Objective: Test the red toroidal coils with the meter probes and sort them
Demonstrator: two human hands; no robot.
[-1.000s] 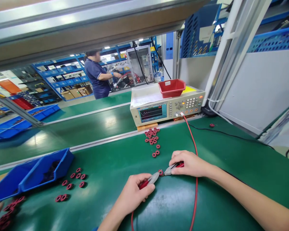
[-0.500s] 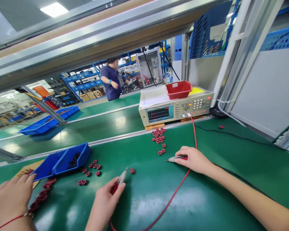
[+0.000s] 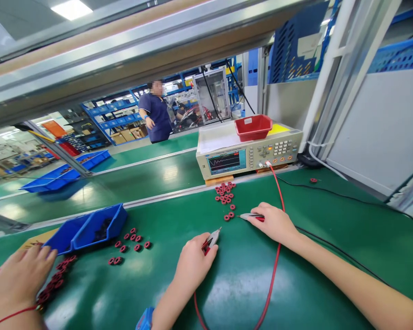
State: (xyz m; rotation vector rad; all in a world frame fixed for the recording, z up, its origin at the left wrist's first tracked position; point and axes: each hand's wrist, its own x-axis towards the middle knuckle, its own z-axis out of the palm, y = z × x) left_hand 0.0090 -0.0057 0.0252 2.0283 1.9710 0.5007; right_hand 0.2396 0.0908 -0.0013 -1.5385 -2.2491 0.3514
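Note:
My left hand (image 3: 194, 259), with a blue band at the wrist, is closed round a grey-and-red test probe (image 3: 211, 240), its tip pointing up and right over the green table. My right hand (image 3: 273, 222) pinches a second test probe (image 3: 253, 216). This probe's tip is just right of two red-wound ring coils (image 3: 229, 216), and I cannot tell whether they touch. More ring coils (image 3: 224, 192) lie bunched behind them, in front of the bench meter (image 3: 249, 153). Several other ring coils (image 3: 132, 237) are scattered left of my left hand.
At far left rests another person's hand (image 3: 19, 279) with a red string bracelet, beside a row of coils (image 3: 57, 278). Blue bins (image 3: 98, 227) stand behind. A red tray (image 3: 253, 127) sits on the meter. A red cable (image 3: 275, 270) loops across the table.
My left hand and its probe have moved right, towards the right probe. The lone coil beside it now lies farther left, by the scattered coils. My right hand has shifted slightly farther away.

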